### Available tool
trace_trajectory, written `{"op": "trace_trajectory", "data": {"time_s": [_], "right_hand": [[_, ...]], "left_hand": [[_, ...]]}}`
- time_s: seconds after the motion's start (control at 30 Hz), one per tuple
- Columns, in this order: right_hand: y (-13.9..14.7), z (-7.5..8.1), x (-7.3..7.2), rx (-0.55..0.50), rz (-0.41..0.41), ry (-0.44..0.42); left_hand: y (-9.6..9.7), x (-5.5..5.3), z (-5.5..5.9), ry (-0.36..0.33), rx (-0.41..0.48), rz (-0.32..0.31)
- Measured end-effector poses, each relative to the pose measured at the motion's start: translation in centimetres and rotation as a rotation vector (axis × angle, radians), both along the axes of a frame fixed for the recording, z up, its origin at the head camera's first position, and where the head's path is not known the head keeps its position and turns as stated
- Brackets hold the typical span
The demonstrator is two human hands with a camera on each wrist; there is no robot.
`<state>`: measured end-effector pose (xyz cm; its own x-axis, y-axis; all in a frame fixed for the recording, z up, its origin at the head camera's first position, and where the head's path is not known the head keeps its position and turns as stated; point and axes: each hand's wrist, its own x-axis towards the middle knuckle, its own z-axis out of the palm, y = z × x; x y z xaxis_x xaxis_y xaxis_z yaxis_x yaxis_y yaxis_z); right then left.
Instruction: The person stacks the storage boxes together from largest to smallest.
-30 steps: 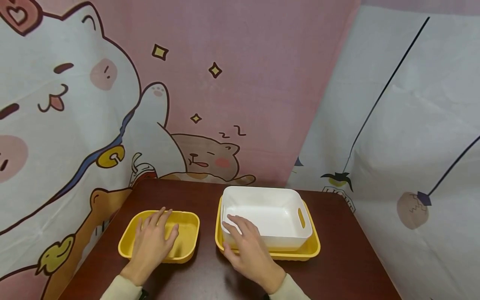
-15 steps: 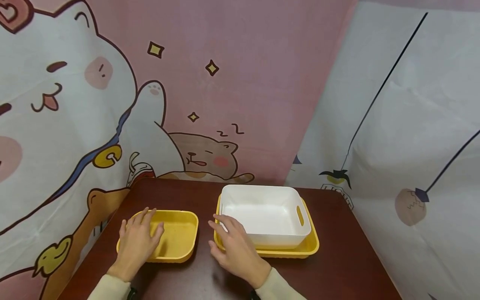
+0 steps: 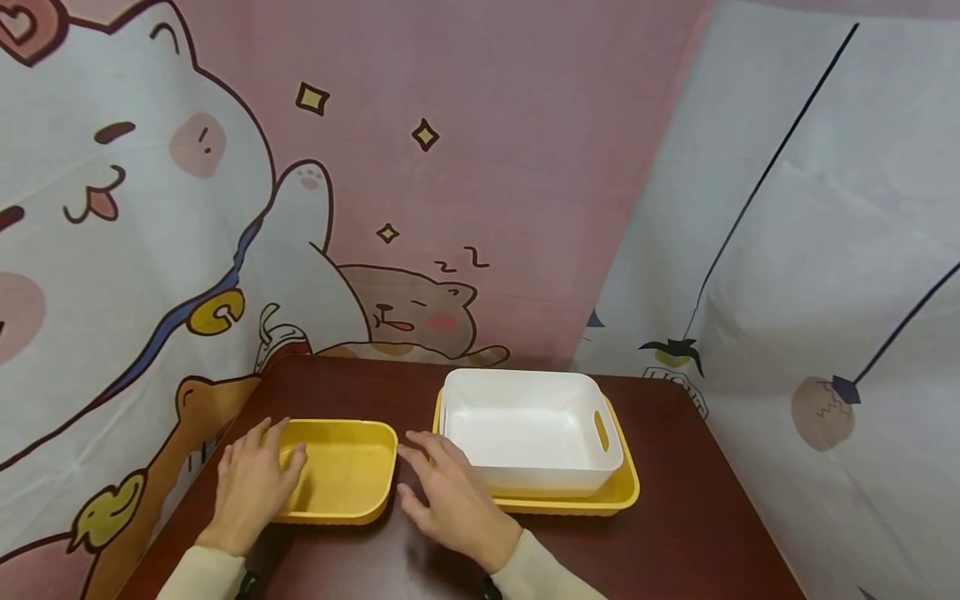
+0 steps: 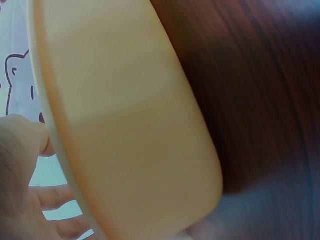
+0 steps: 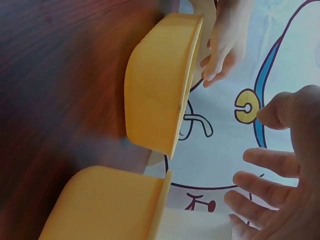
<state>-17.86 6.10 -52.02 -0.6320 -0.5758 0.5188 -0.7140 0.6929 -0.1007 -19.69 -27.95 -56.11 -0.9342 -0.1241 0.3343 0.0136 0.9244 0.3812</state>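
Observation:
On the left of the brown table is a small yellow tray (image 3: 341, 471). Over its left end my left hand (image 3: 251, 487) is held with fingers spread, gripping nothing. The left wrist view shows the left thumb (image 4: 47, 140) close to the tray's rim; whether they touch, I cannot tell. My right hand (image 3: 459, 504) hovers between the two trays, near the front left corner of a larger yellow tray (image 3: 626, 487). Its fingers are extended and hold nothing, as the right wrist view of the hand (image 5: 280, 170) confirms. A white bin (image 3: 532, 433) with handle slots sits inside that larger tray.
The dark brown table (image 3: 675, 533) continues to the right of the larger tray and in front of both trays. Cartoon-printed cloth (image 3: 525, 167) hangs behind the table and along its sides.
Both hands have moved left: the left from over the small tray's middle to its left end, the right from the white bin's front corner to between the trays. The containers stay put.

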Motion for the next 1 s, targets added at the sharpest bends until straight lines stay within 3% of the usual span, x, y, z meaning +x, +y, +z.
{"op": "trace_trajectory", "data": {"time_s": [0.57,1.0], "right_hand": [[-2.8,-0.7,-0.3,0.016,-0.015,-0.050],[-4.4,-2.0,-0.9,-0.093,-0.069,-0.264]], "left_hand": [[-1.9,-0.8,-0.5,-0.075,0.002,0.031],[-2.9,-1.4,0.3,-0.295,0.092,0.053]]}}
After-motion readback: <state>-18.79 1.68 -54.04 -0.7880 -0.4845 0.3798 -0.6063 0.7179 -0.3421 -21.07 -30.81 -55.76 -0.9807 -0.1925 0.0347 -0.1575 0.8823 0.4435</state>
